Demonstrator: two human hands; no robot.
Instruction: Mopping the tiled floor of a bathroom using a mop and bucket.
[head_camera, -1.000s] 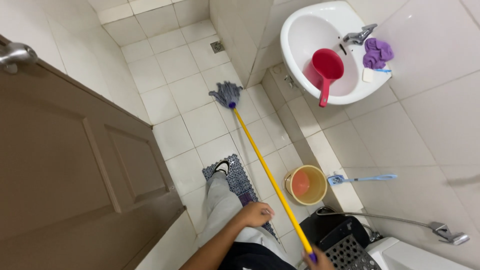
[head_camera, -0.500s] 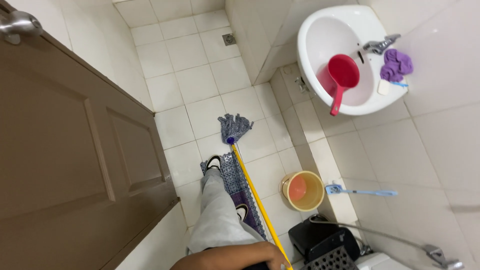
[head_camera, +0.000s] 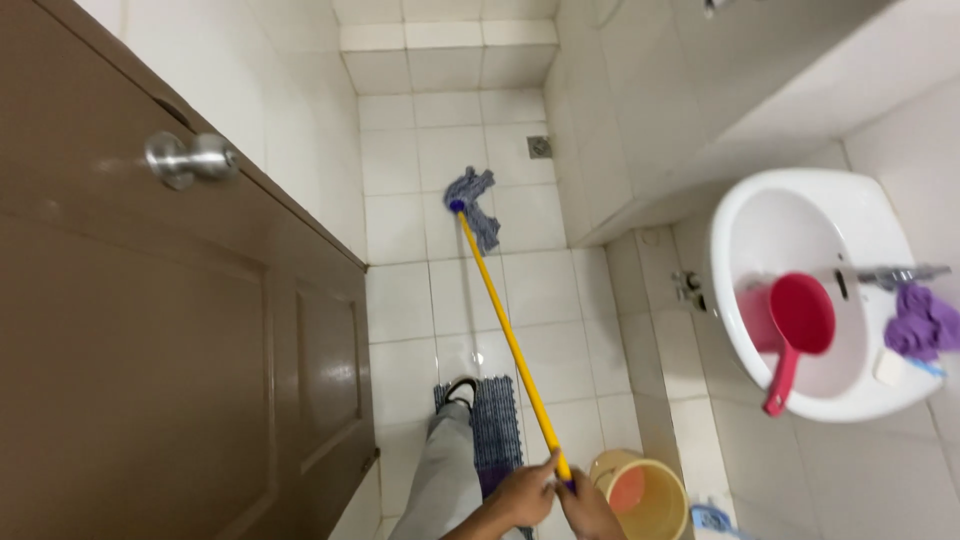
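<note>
Both hands on the mop handle (head_camera: 505, 330) at bottom centre of frame. Left hand (head_camera: 518, 495) has its fingers clenched around the yellow shaft; right hand (head_camera: 588, 508) sits just below it, fingers also wrapped on the shaft's lower end. Handle runs diagonally up-left to the blue-grey mop head (head_camera: 474, 203), which lies flat on the white floor tiles (head_camera: 540, 290) in the upper centre, near the floor drain (head_camera: 539, 147). Brown door (head_camera: 150, 350) with metal knob (head_camera: 188, 158) fills the left. Grey trouser leg (head_camera: 445, 470) and foot on a small mat (head_camera: 497, 425). Yellow bucket (head_camera: 645, 495) just beside the right hand. White sink (head_camera: 740, 300) at right holds a red dipper (head_camera: 795, 330); purple cloth (head_camera: 922, 322) on its rim.
</note>
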